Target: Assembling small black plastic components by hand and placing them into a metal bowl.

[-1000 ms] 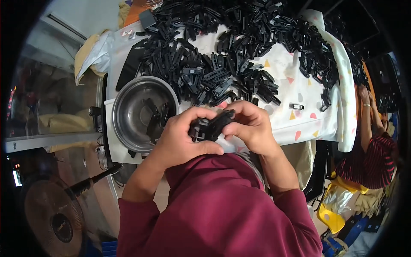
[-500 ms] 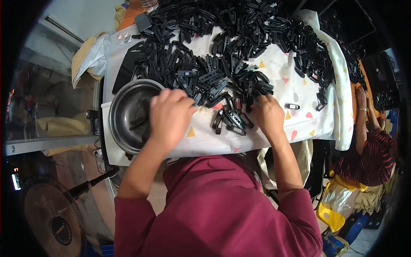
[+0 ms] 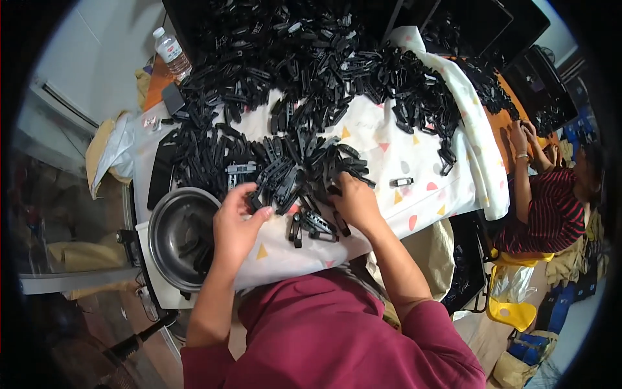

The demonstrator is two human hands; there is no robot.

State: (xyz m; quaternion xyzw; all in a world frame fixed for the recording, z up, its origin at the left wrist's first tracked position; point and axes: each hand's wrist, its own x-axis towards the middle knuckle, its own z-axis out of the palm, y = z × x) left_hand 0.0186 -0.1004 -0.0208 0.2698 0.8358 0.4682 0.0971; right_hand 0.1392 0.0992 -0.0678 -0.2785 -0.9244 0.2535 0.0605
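Note:
My left hand [image 3: 238, 227] is at the front left edge of a heap of black plastic clip-like pieces [image 3: 277, 181]. Its thumb stands apart from the fingers, and the fingertips reach the nearest pieces. My right hand [image 3: 356, 204] is at the heap's right front, its fingers bent down among pieces; what they grip is partly hidden. Between the hands lies a small loose group of black pieces [image 3: 314, 223]. A round metal bowl [image 3: 162, 227] stands left of my left hand, with a few dark pieces in its shadowed bottom.
A patterned white cloth [image 3: 421, 191] covers the table, with one separate piece [image 3: 402, 182] on it. Many more pieces spread across the back. A water bottle [image 3: 172, 54] stands far left. To the right, a person in a striped top [image 3: 544, 211] works at an orange table.
My left hand has moved from the bowl's rim to the heap, its fingers now parted. My right hand stays among the pieces. The whole view has shifted.

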